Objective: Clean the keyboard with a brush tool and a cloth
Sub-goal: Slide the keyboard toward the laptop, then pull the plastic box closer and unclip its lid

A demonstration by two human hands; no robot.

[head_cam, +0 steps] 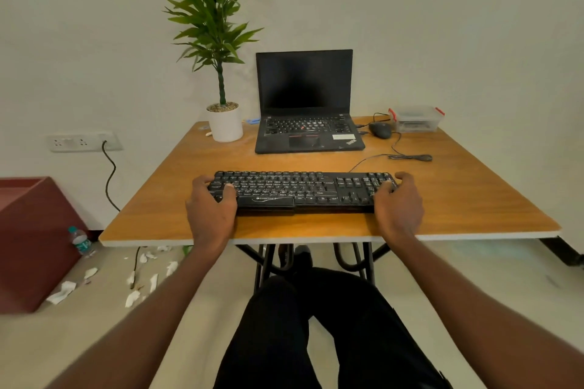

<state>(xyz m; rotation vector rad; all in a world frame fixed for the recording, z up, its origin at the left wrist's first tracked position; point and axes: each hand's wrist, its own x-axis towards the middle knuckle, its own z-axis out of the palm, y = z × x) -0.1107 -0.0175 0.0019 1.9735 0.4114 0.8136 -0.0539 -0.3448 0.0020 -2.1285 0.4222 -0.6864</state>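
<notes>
The keyboard (303, 191) is lying near the front edge of the table (458, 199); the left hand (211, 211) and right hand (398, 208) are gripping its two ends, fingers curled over, probably to reposition it; no brush or cloth is showing

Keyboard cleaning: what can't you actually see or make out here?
- Brush tool and cloth: neither identifiable in the head view.
- Clear box: contents too blurred.
- Keyboard ends: covered by left hand and right hand.
- Key legends: too small.
- Blue item: partly behind plant pot.
</notes>
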